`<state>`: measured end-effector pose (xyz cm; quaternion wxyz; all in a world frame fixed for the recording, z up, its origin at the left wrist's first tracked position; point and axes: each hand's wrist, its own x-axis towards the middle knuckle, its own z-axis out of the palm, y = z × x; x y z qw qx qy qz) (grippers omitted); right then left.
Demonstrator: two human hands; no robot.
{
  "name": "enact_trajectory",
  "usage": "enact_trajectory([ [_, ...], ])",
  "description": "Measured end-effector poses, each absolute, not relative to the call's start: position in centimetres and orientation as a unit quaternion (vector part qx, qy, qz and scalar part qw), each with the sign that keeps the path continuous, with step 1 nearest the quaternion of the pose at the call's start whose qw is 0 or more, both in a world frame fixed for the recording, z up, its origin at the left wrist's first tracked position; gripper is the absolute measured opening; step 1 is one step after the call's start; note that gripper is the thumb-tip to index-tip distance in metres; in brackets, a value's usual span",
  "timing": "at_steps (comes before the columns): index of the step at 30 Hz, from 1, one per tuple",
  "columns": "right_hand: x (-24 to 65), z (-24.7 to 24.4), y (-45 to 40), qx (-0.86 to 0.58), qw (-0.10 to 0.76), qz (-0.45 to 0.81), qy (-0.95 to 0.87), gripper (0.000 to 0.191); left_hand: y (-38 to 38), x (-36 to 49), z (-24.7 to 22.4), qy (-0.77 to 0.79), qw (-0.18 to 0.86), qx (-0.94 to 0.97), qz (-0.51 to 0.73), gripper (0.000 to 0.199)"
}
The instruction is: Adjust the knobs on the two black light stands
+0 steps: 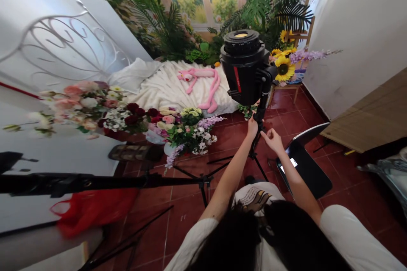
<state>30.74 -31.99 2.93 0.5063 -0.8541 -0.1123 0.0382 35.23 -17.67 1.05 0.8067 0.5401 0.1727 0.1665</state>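
A black studio light [243, 67] with a red stripe stands before me on a black light stand [260, 112]. My left hand [252, 128] is wrapped around the stand just beneath the lamp head. Close by on the right, my right hand [272, 140] has its thumb and forefinger apart, pointing toward the pole. Nothing shows between those fingers, and I cannot tell whether their tips touch the stand.
Behind the lamp, a pink plush toy [203, 74] lies on a white furry blanket [159, 87]. Artificial flowers [190, 131] fill the left front. A black chair [307, 173] bearing a phone [291, 164] stands right. Another black pole [95, 183] crosses the left.
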Motion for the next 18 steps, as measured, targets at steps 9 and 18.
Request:
enact_trajectory([
  [9,31.8,4.9,-31.1,-0.936,0.303,0.058,-0.170,0.046,-17.7,35.4,1.0,0.189,0.796,0.549,0.170,0.026],
  [18,31.9,4.4,-30.5,-0.936,0.301,0.061,-0.173,0.035,-17.9,35.2,1.5,0.199,0.811,0.522,0.175,0.016],
])
